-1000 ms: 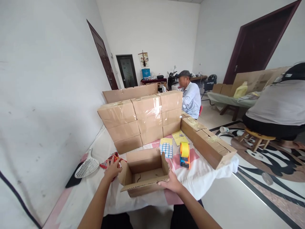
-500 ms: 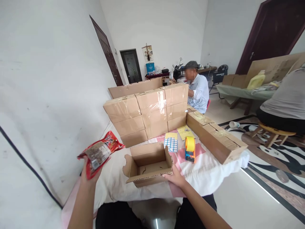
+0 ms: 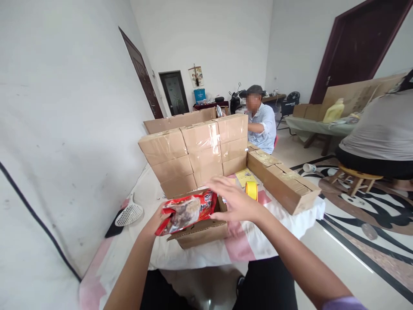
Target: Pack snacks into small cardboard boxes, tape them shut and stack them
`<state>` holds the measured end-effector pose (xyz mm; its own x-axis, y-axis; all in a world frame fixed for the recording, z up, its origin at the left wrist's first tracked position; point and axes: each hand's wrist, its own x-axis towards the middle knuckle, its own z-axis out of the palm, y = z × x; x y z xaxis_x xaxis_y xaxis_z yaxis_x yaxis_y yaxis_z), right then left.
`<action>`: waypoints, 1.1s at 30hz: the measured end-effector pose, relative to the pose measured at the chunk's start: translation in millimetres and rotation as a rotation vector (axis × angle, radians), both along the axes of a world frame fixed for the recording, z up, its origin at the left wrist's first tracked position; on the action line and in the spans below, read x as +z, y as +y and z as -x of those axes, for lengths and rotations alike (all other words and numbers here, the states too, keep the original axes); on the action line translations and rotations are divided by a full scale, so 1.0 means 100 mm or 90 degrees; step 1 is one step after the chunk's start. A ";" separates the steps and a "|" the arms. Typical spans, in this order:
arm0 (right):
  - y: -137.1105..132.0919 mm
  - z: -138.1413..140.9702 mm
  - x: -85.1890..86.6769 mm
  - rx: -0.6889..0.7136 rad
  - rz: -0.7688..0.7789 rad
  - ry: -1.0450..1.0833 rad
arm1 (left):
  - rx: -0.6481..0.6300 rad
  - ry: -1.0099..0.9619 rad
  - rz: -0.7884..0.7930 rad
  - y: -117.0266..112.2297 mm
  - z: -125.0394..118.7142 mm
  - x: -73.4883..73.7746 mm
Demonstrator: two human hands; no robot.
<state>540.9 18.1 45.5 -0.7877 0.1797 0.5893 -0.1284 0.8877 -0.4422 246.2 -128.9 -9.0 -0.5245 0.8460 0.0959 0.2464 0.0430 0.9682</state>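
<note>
My left hand (image 3: pixel 157 220) grips one end of a red snack packet (image 3: pixel 187 211) and holds it over the open cardboard box (image 3: pixel 201 232) at the table's near edge. My right hand (image 3: pixel 234 200) hovers above the box with fingers spread, close to the packet's right end, holding nothing. The packet and my hands hide most of the box's inside. A yellow tape dispenser (image 3: pixel 251 190) stands just behind my right hand.
Taped cardboard boxes (image 3: pixel 193 150) are stacked at the back of the table, with long boxes (image 3: pixel 284 183) along the right. A white swatter (image 3: pixel 129 214) lies at the left. A seated person (image 3: pixel 261 125) works behind the stack; another person (image 3: pixel 380 137) sits at the right.
My left hand brought the packet from the left side to over the box. My right hand let go of the box's front edge and rose above it, fingers spread.
</note>
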 end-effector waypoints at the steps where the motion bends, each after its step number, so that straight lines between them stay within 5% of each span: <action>1: -0.05 0.10 0.19 0.044 -0.035 -0.081 | -0.049 0.013 -0.007 0.03 -0.07 0.05; 4: -0.14 0.41 0.42 0.084 -0.122 -0.305 | -0.134 0.068 -0.067 0.04 -0.21 0.18; 7: -0.09 0.62 0.34 -0.016 -0.228 -0.350 | 0.021 0.156 -0.149 -0.07 -0.17 0.12; 11: -0.02 0.81 0.09 -0.110 -0.303 -0.379 | 0.132 0.293 -0.134 -0.26 0.00 -0.31; 15: -0.16 1.10 -0.26 -0.111 -0.266 -0.528 | 0.168 0.234 -0.093 -0.33 0.03 -0.78; 20: -0.25 1.32 -0.60 -0.143 -0.205 -0.589 | 0.164 0.193 -0.101 -0.36 0.00 -1.00; 23: -0.15 1.09 -0.54 -0.143 -0.162 -0.516 | 0.177 0.171 -0.133 -0.39 0.00 -1.12; 27: -0.01 0.47 -0.48 -0.245 -0.058 -0.100 | 0.156 0.146 -0.162 -0.37 0.04 -1.38; 30: 0.07 0.06 -0.77 -0.344 0.117 0.097 | 0.051 0.195 -0.164 -0.33 0.05 -1.52; 33: 0.13 -0.13 -1.22 -0.224 0.317 0.128 | -0.048 0.307 -0.210 -0.29 0.03 -1.57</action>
